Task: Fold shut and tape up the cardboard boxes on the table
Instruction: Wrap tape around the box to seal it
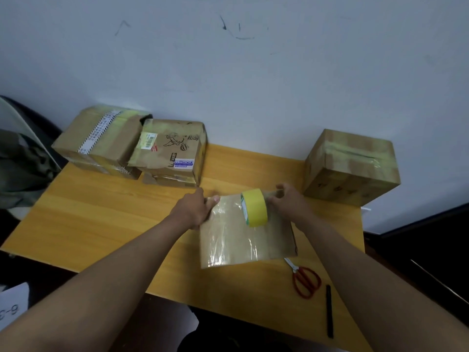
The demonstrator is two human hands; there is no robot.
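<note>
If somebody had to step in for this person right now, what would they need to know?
Left hand grips the far left corner of the flat box in the middle of the table. Right hand holds the yellow tape roll upright at the box's far edge.

Done: clear tape already covers part of this box's top. Two boxes at the far left and one at the far right look shut and taped.

Left: finish this strip and cut it; the red scissors lie on the table right of the box, a black pen beside them.
</note>
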